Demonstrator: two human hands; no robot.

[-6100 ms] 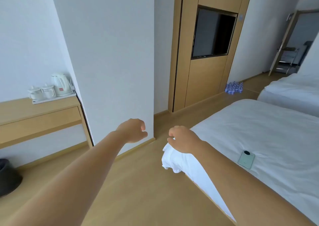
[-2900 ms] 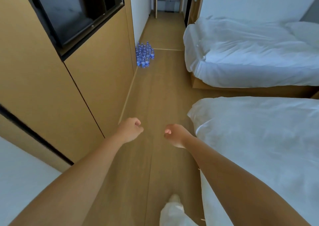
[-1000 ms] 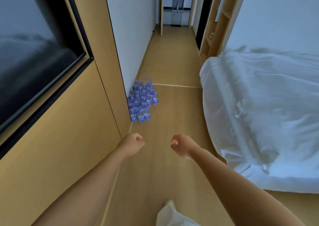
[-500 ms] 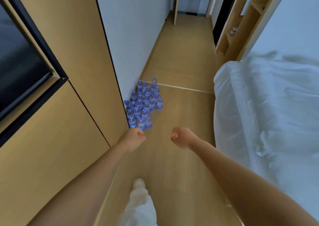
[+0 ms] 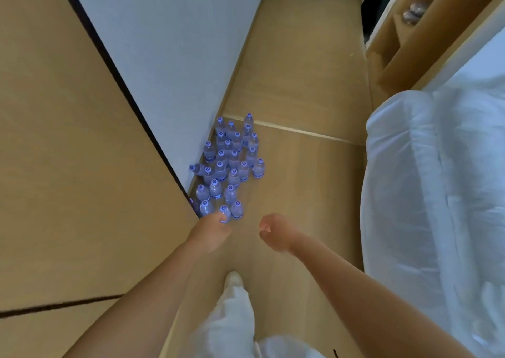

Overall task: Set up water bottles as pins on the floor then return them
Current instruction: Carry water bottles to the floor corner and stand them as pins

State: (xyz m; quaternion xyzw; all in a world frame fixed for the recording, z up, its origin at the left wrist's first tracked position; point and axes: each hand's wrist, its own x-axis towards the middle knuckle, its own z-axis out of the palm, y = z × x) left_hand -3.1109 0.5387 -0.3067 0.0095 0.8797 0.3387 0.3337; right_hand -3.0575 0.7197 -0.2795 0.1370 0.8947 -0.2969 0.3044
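Several small clear water bottles [image 5: 228, 166] with blue caps stand bunched on the wooden floor against the white wall, in the corner beside the wooden cabinet. One bottle [image 5: 194, 168] at the left edge of the bunch leans over. My left hand [image 5: 211, 230] is a loose fist held in the air just in front of the nearest bottles, overlapping one in the image. My right hand [image 5: 274, 233] is also curled shut, to the right of the left one, holding nothing.
A tall wooden cabinet [image 5: 82, 166] fills the left. A bed with white sheets [image 5: 437, 193] lies on the right, leaving a floor strip between. Wooden shelving [image 5: 410, 24] stands at the far right. My white-trousered leg and shoe [image 5: 233, 281] step forward below.
I have walked closer to the bottles, which now sit lower and larger in view. Both hands stay curled in front of me; the left one has reached the near edge of the bunch.
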